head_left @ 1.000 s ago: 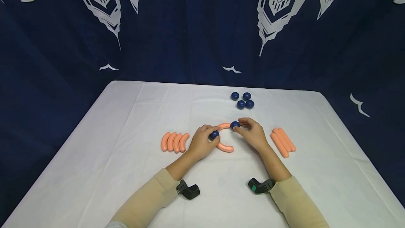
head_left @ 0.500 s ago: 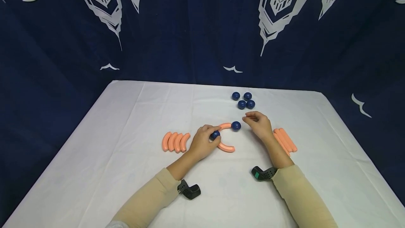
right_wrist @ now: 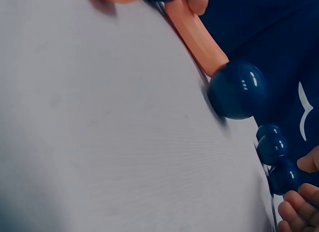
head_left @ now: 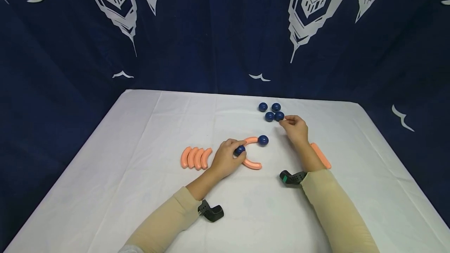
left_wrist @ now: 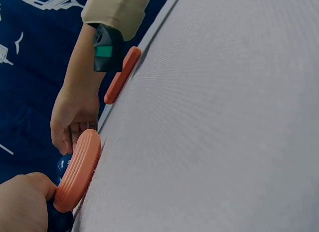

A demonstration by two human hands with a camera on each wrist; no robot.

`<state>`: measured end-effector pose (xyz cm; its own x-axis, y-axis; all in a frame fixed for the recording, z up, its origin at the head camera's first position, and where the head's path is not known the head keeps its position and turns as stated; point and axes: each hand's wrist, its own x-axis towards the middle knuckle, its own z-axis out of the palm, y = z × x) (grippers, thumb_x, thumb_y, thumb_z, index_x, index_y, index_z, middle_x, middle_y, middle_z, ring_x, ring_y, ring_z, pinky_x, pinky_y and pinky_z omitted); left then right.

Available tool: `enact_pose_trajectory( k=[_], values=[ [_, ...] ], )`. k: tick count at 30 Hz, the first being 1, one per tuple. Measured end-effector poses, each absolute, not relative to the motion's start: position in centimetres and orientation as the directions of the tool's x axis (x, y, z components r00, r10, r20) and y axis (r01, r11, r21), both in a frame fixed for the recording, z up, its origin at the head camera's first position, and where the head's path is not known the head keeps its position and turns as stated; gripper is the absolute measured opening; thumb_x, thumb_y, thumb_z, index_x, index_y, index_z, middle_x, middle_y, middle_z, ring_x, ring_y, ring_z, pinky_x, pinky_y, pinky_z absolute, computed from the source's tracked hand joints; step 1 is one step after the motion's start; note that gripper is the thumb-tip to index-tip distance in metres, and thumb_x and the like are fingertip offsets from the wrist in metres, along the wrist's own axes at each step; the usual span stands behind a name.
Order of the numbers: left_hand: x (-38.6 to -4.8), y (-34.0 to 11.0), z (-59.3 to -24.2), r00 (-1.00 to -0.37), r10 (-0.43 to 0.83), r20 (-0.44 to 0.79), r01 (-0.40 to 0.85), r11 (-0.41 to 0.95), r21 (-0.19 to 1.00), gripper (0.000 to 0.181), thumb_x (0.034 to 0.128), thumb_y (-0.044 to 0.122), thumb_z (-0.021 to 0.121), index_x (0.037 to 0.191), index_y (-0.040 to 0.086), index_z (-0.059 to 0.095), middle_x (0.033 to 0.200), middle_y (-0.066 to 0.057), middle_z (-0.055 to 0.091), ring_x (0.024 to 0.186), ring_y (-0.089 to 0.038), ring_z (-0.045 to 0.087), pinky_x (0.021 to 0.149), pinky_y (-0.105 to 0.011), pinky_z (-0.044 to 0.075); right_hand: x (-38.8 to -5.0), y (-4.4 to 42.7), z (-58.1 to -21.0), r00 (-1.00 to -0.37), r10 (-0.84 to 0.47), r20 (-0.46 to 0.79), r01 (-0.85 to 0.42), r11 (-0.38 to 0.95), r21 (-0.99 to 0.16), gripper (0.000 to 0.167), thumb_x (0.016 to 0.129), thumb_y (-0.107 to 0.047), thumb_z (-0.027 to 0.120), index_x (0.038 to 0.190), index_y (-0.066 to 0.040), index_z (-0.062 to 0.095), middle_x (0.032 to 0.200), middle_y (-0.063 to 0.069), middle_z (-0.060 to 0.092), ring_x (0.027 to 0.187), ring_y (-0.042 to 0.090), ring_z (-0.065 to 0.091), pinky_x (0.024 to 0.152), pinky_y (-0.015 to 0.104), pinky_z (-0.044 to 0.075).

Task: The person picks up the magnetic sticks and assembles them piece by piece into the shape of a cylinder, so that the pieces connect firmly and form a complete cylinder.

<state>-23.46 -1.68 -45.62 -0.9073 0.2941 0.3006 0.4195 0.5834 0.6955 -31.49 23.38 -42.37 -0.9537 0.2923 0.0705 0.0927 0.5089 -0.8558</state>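
Note:
My left hand (head_left: 226,157) pinches a glossy dark-blue ball (head_left: 240,150) between thumb and fingers. Two curved orange sticks meet at that ball: a far one (head_left: 251,140) and a near one (head_left: 252,164). At the far stick's free end sits a second blue ball (head_left: 263,140). Farther back, my right hand (head_left: 296,129) has its fingertips at the nearest right ball (head_left: 279,116) of a small blue cluster. In the right wrist view, thumb and fingers stand apart on either side of that ball (right_wrist: 284,177); a firm hold does not show.
Several curved orange sticks (head_left: 196,158) lie side by side left of the left hand. Straight orange sticks (head_left: 320,155) lie at the right, partly hidden by the right forearm. The white-covered table (head_left: 140,136) ends at a dark blue curtain (head_left: 211,50).
My right hand has let go of the ball at the far stick's end and moved back and right to the blue cluster. The left hand keeps its hold in the same place.

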Motion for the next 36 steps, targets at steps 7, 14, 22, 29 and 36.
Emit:
enact_pose_trajectory(
  k=[7,14,22,29,36],
  values=[
    [-23.4,-1.7,-45.6,-0.898,0.300,0.320,0.439,0.578,0.688,0.037,0.0906,0.020,0.063,0.126,0.011,0.066,0.116,-0.012,0.061,0.109,-0.027,0.056,0.095,-0.040,0.045,-32.7,23.7,-41.9,-0.955,0.294,0.029,0.143,0.545,-0.826,0.049,0.089,-0.020,0.063,0.130,0.005,0.053,0.112,0.017,0.059,0.092,0.020,0.055,0.073,0.023,0.042],
    [-23.3,-1.7,-45.6,-0.900,0.302,0.313,0.434,0.575,0.694,0.037,0.0913,0.021,0.062,0.127,0.009,0.065,0.115,-0.011,0.061,0.109,-0.027,0.056,0.094,-0.040,0.045,-33.6,23.9,-42.1,-0.973,0.232,0.014,0.129,0.589,-0.797,0.055,0.088,-0.020,0.065,0.134,0.006,0.049,0.120,0.022,0.057,0.106,0.031,0.054,0.078,0.028,0.043],
    [-23.5,-1.8,-45.7,-0.894,0.299,0.334,0.448,0.576,0.684,0.037,0.0909,0.021,0.063,0.126,0.009,0.066,0.114,-0.011,0.062,0.108,-0.027,0.056,0.093,-0.040,0.046,-34.0,23.7,-42.6,-0.972,0.234,0.013,0.132,0.594,-0.794,0.057,0.088,-0.018,0.065,0.136,0.007,0.047,0.124,0.023,0.055,0.110,0.032,0.053,0.085,0.031,0.043],
    [-23.5,-1.8,-45.8,-0.890,0.299,0.345,0.456,0.572,0.681,0.037,0.0907,0.021,0.062,0.125,0.009,0.066,0.113,-0.010,0.062,0.107,-0.027,0.056,0.092,-0.040,0.046,-34.3,23.6,-42.9,-0.974,0.223,0.042,0.112,0.632,-0.767,0.056,0.089,-0.018,0.065,0.138,0.003,0.048,0.121,0.023,0.055,0.108,0.033,0.051,0.089,0.039,0.041],
    [-23.5,-1.8,-45.8,-0.895,0.301,0.329,0.446,0.569,0.691,0.037,0.0911,0.021,0.062,0.126,0.011,0.066,0.117,-0.011,0.061,0.109,-0.027,0.056,0.093,-0.040,0.046,-34.5,23.5,-43.7,-0.959,0.268,0.091,0.104,0.634,-0.767,0.048,0.089,-0.019,0.066,0.129,0.004,0.054,0.112,0.019,0.059,0.098,0.027,0.055,0.082,0.031,0.041]
  ],
)
